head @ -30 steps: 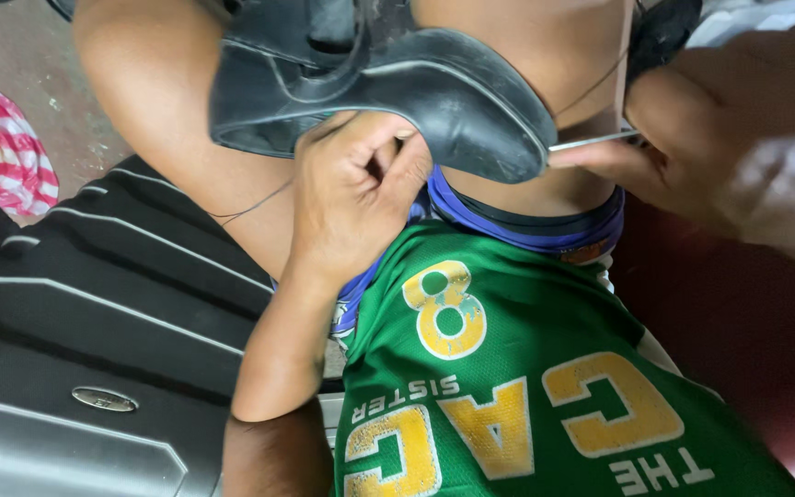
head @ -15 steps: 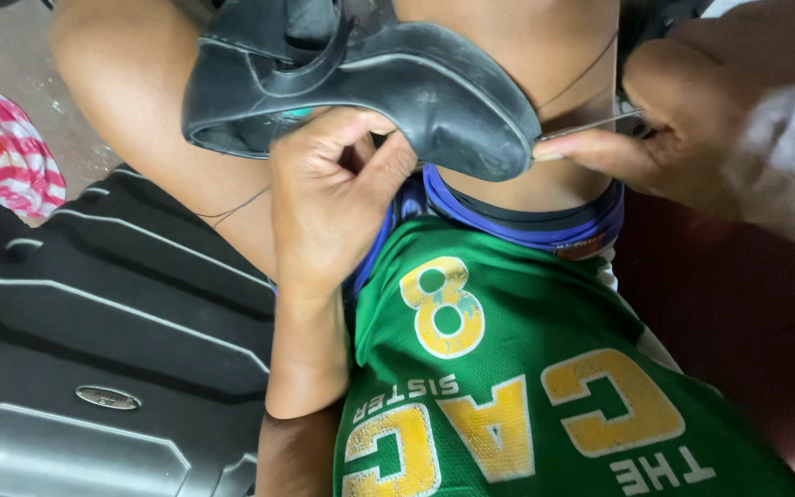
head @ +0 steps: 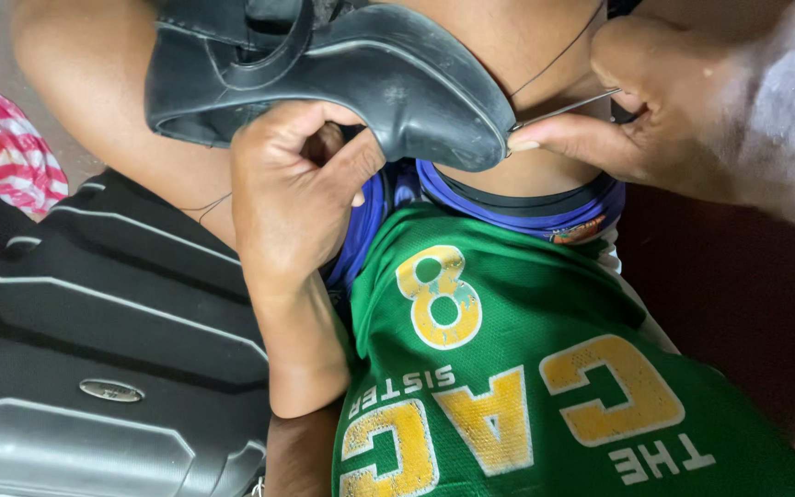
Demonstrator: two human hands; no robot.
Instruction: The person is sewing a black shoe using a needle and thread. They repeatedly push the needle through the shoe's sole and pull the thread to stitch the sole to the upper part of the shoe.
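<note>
Clamped around the underside of a black leather shoe [head: 342, 83], the left hand [head: 292, 198] has its fingers curled in toward the palm and its thumb pressed up against the sole near the toe. That shoe lies tilted across the person's bare thigh [head: 94, 120], toe pointing right, its strap and opening toward the upper left of the view. Farther left, a pink-and-white striped cloth [head: 6, 152] lies on the floor, and below it a dark ribbed hard-shell suitcase [head: 94, 350] fills the lower left corner, with the left forearm passing just beside it. A thin dark thread [head: 558, 55] runs from the toe of the shoe up and to the right, across the bare skin behind it. At the toe tip, a slim metal needle [head: 568, 108] sticks out to the right, its point touching the edge of the sole. Pinched shut on that needle is the right hand [head: 655, 101], thumb and forefinger pressed together around the shaft, with the fingertip almost touching the shoe's toe. Its wrist carries a pale grey sleeve [head: 784, 110] that runs off the right edge. Below both hands, a green jersey [head: 526, 387] with yellow lettering covers the lap, and a blue waistband [head: 517, 207] shows just under the shoe.
</note>
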